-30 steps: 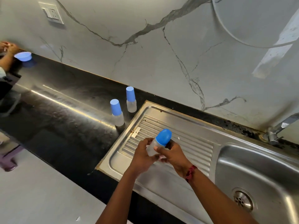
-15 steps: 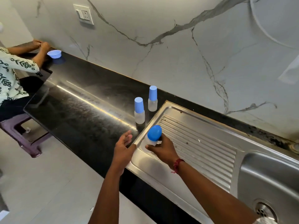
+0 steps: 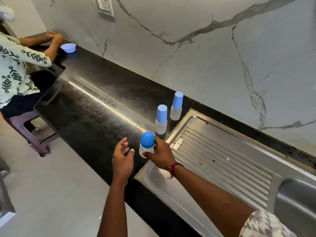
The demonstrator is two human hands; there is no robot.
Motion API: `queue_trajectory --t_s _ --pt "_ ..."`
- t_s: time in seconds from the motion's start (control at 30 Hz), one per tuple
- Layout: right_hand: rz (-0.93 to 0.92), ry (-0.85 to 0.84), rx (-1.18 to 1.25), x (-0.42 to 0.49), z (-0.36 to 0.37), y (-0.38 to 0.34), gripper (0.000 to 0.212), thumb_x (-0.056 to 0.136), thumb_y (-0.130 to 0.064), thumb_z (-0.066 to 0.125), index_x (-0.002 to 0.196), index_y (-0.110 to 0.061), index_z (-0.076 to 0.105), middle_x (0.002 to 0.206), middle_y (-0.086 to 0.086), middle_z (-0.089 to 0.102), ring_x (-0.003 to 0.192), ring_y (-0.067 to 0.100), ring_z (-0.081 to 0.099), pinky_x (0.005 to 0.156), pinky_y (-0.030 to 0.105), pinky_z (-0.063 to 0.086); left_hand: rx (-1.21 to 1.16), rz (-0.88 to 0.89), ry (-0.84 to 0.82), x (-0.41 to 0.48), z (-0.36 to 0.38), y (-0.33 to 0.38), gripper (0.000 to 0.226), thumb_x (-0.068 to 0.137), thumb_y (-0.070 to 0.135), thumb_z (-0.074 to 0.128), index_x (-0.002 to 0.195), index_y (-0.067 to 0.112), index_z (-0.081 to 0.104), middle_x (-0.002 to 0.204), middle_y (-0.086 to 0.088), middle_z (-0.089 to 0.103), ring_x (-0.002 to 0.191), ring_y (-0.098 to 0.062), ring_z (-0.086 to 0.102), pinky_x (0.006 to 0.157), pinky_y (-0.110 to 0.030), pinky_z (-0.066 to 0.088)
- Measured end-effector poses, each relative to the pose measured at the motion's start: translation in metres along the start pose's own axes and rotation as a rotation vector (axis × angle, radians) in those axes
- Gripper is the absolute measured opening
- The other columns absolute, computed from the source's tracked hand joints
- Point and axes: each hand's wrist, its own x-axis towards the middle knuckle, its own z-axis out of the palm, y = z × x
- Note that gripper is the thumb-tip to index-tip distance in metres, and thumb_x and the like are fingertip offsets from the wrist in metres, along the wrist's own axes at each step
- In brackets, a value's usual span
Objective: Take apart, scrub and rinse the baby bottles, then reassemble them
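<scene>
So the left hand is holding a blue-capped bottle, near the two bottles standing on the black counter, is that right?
No. The head view shows the right hand gripping the blue-capped bottle; the left hand is open, holding nothing. The nearer bottle and farther bottle do stand on the black counter.

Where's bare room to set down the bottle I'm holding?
Bare: the black countertop between the blue bowl and the nearer capped bottle; the ribbed drainboard from your right hand to the sink basin. Crowded: beside the drainboard's far-left corner, where it and the farther capped bottle stand.
</scene>
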Motion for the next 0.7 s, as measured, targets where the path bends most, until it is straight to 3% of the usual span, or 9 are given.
queue_trajectory --t_s 0.23,0.43,0.6,0.7 --pt "-0.019 -0.038 -0.036 0.017 0.014 0.002 0.066 0.074 -0.021 0.083 0.133 -0.02 0.054 0.123 0.0 0.064 0.111 0.016 0.06 0.099 0.032 0.049 -0.01 -0.031 0.052 0.019 -0.006 -0.004 0.046 0.096 0.004 0.058 0.135 0.027 0.054 0.123 0.002 0.059 0.112 -0.015 0.059 0.099 -0.039 0.051" --pt "0.009 -0.055 -0.041 0.02 0.019 0.008 0.069 0.076 -0.019 0.084 0.136 -0.018 0.051 0.128 0.003 0.062 0.116 0.019 0.058 0.103 0.035 0.048 0.011 -0.04 0.035 0.019 -0.006 -0.007 0.044 0.096 0.004 0.059 0.134 0.027 0.054 0.122 0.001 0.06 0.11 -0.016 0.06 0.098 -0.039 0.052" --pt "0.045 -0.093 -0.021 0.019 0.02 0.01 0.076 0.076 -0.014 0.083 0.142 -0.019 0.046 0.134 0.003 0.06 0.122 0.019 0.056 0.102 0.028 0.041 0.05 -0.034 0.024 0.015 -0.009 -0.001 0.045 0.095 0.006 0.061 0.136 0.023 0.053 0.123 -0.001 0.06 0.111 -0.016 0.06 0.098 -0.036 0.052" --pt "0.048 -0.078 -0.055 0.01 0.012 0.01 0.084 0.073 -0.014 0.085 0.144 -0.019 0.042 0.138 0.004 0.058 0.127 0.021 0.055 0.106 0.034 0.044 0.078 -0.021 0.051 0.012 -0.011 0.002 0.04 0.093 0.009 0.065 0.131 0.021 0.056 0.114 0.0 0.063 0.105 -0.014 0.062 0.091 -0.032 0.053"
